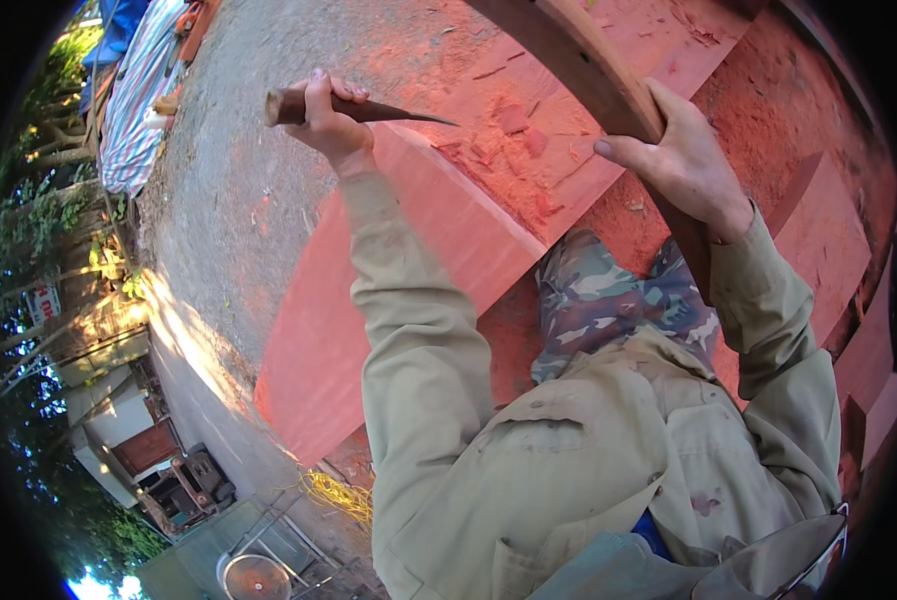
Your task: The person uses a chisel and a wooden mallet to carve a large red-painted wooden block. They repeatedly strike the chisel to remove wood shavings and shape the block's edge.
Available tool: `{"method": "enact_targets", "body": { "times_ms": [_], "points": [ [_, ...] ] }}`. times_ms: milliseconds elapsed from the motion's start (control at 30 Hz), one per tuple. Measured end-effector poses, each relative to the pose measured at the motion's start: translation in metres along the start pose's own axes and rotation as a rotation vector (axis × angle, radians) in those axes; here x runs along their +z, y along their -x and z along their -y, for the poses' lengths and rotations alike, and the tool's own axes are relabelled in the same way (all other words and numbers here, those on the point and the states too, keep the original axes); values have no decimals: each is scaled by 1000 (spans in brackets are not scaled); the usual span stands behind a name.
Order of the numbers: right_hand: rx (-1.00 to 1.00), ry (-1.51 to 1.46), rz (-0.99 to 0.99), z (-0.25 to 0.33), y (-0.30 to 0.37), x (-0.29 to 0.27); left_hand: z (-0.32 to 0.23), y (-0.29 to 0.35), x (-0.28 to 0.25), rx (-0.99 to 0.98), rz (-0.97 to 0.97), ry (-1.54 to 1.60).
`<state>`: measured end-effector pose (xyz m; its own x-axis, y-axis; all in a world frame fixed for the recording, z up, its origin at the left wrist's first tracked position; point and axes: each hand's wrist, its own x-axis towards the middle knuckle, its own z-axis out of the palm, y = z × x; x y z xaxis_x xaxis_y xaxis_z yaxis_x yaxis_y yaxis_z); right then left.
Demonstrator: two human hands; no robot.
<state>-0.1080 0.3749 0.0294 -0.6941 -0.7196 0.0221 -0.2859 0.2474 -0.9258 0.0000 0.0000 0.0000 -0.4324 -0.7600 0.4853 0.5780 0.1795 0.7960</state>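
A passage opens between the left hand [336,130] and the right hand [693,165], above a broad red wooden plank [590,168] strewn with loose red wood chips [514,119]. A long, curved brown wooden bar [580,62] bars the right side; a tapered dark-brown wooden stick [393,111] juts in from the left. Camouflage-trousered legs [608,300] block the near side.

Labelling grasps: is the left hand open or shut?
Shut: the left hand grips the brown tapered tool; both ends stick out.
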Motion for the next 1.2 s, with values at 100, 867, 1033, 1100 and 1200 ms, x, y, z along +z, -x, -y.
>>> {"method": "enact_targets", "body": {
  "times_ms": [100, 867, 1033, 1100, 1200],
  "points": [
    [-52, -4, -35, 2, -9, -7, -12, -1, 10, -6, 116, -126],
    [-385, 278, 138, 146, -106, 10, 9, 10, 4, -80, 237, -302],
    [-269, 513, 340, 138, -116, 42, 17, 19, 8, 11, 266, -296],
    [-301, 389, 255, 140, -104, 27, 18, 25, 4, -211, 161, -348],
    [-349, 249, 139, 151, -85, -2, 18, 27, -3, -131, 215, -298]
  ]
}}
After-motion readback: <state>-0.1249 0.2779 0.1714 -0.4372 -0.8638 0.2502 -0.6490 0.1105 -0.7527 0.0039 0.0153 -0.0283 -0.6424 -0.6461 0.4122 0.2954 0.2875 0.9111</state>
